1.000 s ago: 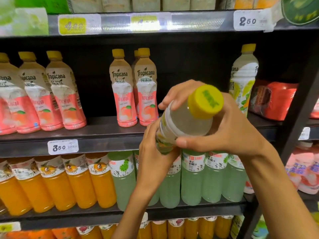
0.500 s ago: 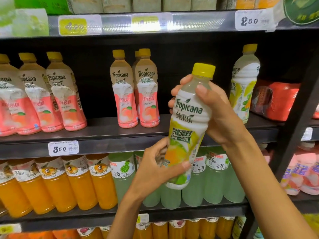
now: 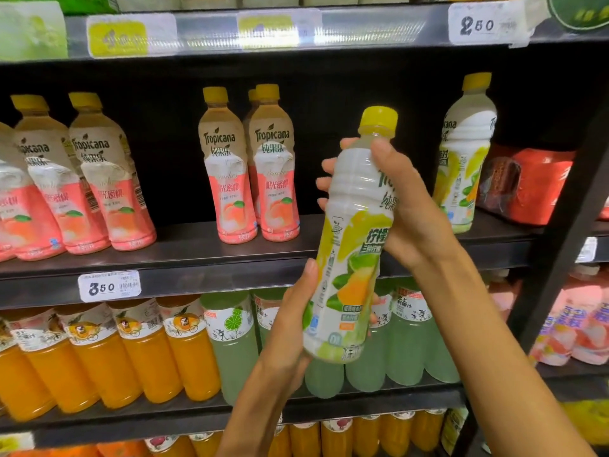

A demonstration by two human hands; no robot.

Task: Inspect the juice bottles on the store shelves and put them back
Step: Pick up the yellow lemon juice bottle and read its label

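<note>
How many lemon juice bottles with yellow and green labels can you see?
2. One lemon bottle is held upright in both hands, left hand low, right hand high. The other lemon bottle stands on the middle shelf behind. More may hide behind it.

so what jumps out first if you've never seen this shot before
The lemon-lime juice bottle held upright at centre: the right hand grips its upper half, the left hand holds its base. Behind it, pink peach bottles stand on the middle shelf, with a matching lemon-lime bottle at the right. Below, orange juice bottles fill the left beside pale green ones.
</note>
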